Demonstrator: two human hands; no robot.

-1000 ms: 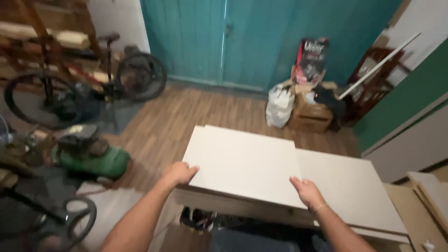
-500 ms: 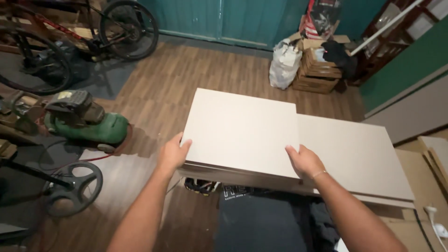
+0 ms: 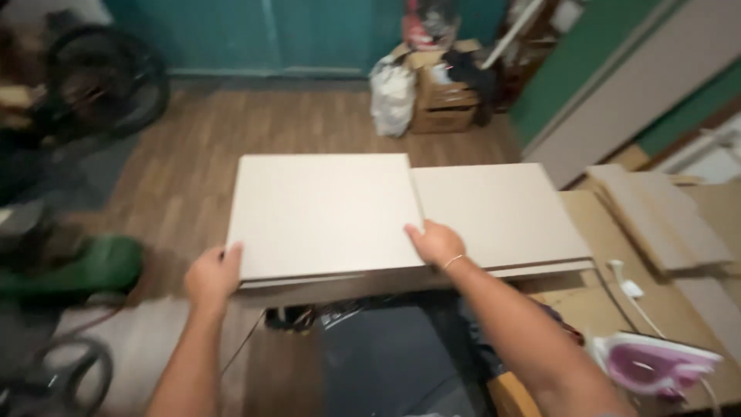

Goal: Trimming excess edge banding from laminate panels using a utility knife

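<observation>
A pale beige rectangular board (image 3: 324, 212) lies flat on top of a wider board (image 3: 502, 212) of the same colour, over its left half. My left hand (image 3: 212, 276) grips the top board's near left corner, thumb on its upper face. My right hand (image 3: 434, 242) holds its near right corner, fingers resting over the edge where the two boards meet. Both boards sit at about waist height over a dark space below.
A pink and white clothes iron (image 3: 656, 364) rests on cardboard (image 3: 610, 309) at the lower right, with more flat panels (image 3: 656, 216) beyond. A green machine (image 3: 69, 266) and bicycle wheel (image 3: 108, 77) stand on the left. Bags and a cardboard box (image 3: 436, 96) sit by the teal door.
The view has tilted down and swung right, bringing the iron and cardboard into sight. My hands stay on the top board's near corners, which now sits squarer to me.
</observation>
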